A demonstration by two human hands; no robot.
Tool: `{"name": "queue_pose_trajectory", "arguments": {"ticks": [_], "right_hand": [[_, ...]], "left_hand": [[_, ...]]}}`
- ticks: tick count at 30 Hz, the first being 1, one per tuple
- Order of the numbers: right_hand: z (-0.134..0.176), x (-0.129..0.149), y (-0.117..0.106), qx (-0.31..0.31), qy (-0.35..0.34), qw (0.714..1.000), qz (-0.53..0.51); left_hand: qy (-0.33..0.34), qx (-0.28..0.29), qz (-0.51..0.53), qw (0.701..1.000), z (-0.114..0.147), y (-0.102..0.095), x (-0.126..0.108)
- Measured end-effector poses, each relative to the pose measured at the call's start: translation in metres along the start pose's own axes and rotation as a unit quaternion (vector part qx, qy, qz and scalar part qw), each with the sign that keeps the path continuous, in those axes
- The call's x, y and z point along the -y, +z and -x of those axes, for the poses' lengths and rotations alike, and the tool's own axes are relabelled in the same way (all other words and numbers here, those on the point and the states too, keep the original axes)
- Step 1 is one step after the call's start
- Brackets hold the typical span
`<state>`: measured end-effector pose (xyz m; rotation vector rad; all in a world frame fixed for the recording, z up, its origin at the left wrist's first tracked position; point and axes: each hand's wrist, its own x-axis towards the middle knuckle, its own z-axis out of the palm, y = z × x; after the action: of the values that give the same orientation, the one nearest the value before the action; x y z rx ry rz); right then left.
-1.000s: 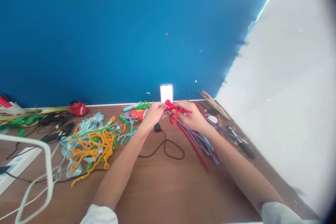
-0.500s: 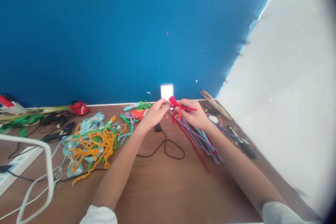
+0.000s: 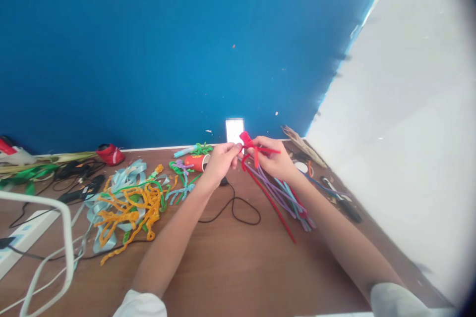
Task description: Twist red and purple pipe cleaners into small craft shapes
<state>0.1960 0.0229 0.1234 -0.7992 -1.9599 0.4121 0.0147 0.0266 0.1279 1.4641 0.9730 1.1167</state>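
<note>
Above the back of the table, both hands hold a twisted shape of red pipe cleaners point(image 3: 246, 139). My right hand point(image 3: 273, 157) grips it between thumb and fingers, with red ends sticking out past them. My left hand point(image 3: 224, 159) pinches at its left side, thumb against forefinger; the exact spot is partly hidden. Beneath the right hand lies a bundle of purple, light blue and red pipe cleaners point(image 3: 277, 190), a long red one reaching toward me. A red paper cup point(image 3: 197, 162) lies on its side just left of my left hand.
To the left spreads a heap of orange pipe cleaners point(image 3: 130, 213) over light blue ribbon point(image 3: 128, 176). A black cable point(image 3: 241, 199) loops mid-table. At left are a power strip point(image 3: 28, 237) and a white bent frame point(image 3: 69, 237). A dark-handled tool point(image 3: 349, 209) lies at right; a blue wall stands behind.
The red shape has turned a little, standing more upright with its red ends more visible. My left fingers have drawn closer together in a pinch beside it. The view has shifted slightly.
</note>
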Motion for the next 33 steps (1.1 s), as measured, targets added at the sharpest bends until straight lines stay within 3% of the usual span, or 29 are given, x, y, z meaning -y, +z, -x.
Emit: {"name": "queue_pose_trajectory", "arguments": {"ticks": [3,6,9,13,18,21,23,26,29,31,33], "right_hand": [[0.003,-0.004,-0.001,0.025,-0.144,0.962,0.233],[0.005,-0.006,0.0,0.027,-0.182,0.934,0.306],[0.005,-0.005,0.003,-0.022,-0.13,0.965,0.227],[0.002,0.001,0.006,-0.057,0.008,0.997,0.043],[0.001,0.007,0.008,-0.051,0.149,0.973,-0.17],[0.001,0.008,0.009,-0.047,0.202,0.945,-0.252],[0.001,0.009,0.008,-0.034,0.212,0.938,-0.271],[0.001,0.011,0.007,-0.01,0.17,0.958,-0.229],[0.002,0.01,0.005,-0.017,0.025,0.998,-0.06],[0.004,0.006,0.004,-0.015,-0.087,0.991,0.102],[0.006,0.001,0.004,0.004,-0.159,0.961,0.226]], "left_hand": [[-0.106,0.046,0.162,0.98,-0.002,-0.002,0.001],[-0.115,0.058,0.186,0.974,-0.003,-0.005,0.0],[-0.037,0.037,0.064,0.997,-0.003,-0.006,-0.002],[0.085,-0.004,-0.07,0.994,-0.002,-0.005,-0.001],[0.211,-0.07,-0.276,0.935,-0.002,-0.007,0.002],[0.264,-0.081,-0.335,0.901,-0.002,-0.01,0.001],[0.275,-0.078,-0.344,0.894,-0.001,-0.011,-0.001],[0.241,-0.07,-0.295,0.922,0.001,-0.008,-0.003],[0.107,-0.065,-0.109,0.986,0.001,-0.003,-0.001],[-0.001,-0.051,0.061,0.997,0.0,0.0,0.002],[-0.074,-0.018,0.167,0.983,-0.002,0.0,0.005]]}}
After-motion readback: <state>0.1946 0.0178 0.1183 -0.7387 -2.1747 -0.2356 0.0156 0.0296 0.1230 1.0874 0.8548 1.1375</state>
